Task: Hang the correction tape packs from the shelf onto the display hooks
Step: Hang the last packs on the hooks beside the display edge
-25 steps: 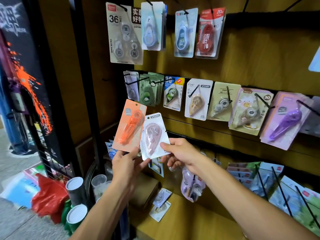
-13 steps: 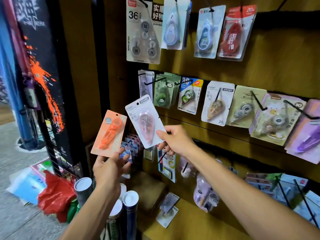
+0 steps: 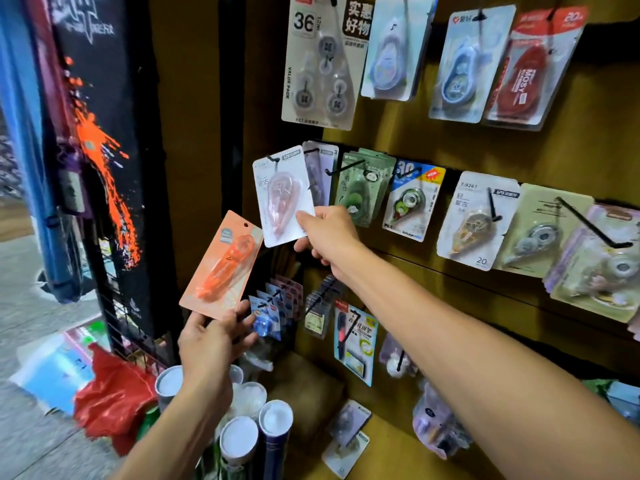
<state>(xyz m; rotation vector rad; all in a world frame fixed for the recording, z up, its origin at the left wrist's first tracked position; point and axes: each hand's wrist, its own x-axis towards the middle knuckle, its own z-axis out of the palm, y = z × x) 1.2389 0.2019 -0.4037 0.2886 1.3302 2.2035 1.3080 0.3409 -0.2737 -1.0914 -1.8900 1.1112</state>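
My right hand pinches the lower right corner of a white pack with a pink correction tape. The pack's top hole sits at the tip of the leftmost hook in the middle row. My left hand holds an orange correction tape pack by its bottom edge, lower and to the left. Two more packs lie on the wooden shelf below.
Rows of hung tape packs fill the brown display wall to the right. Black hooks stick outward. Paper tubes stand below my left arm. A red bag lies on the floor at left, by a black grid rack.
My right hand has carried the pink pack up and left to the leftmost middle hook. My left hand with the orange pack has dropped lower and apart from it.
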